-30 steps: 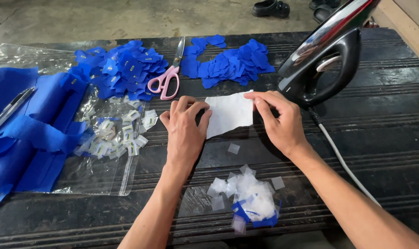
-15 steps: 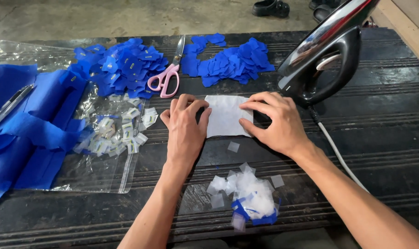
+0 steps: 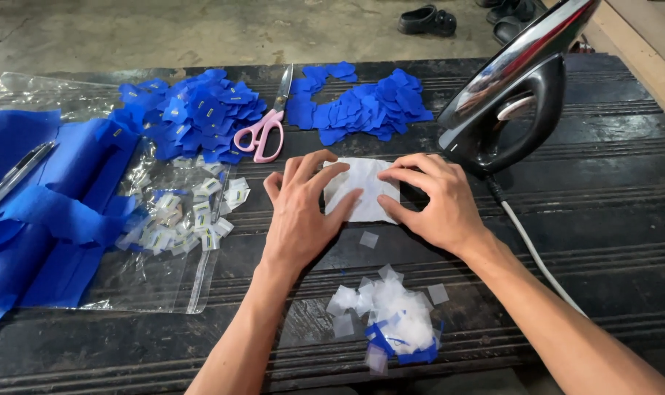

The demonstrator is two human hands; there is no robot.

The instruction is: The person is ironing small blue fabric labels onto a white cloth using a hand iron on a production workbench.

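Table (image 3: 625, 219) has open room only on its right side, iron (image 3: 504, 102) stands just beside right hand (image 3: 438, 201), which with left hand (image 3: 303, 212) now lies flat, fingers spread, on white sheet (image 3: 363, 190), narrower than before, apparently folded.

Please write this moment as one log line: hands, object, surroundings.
left hand: flat on white sheet | right hand: pressing sheet's right edge | near: upright iron, pink scissors, scrap pile
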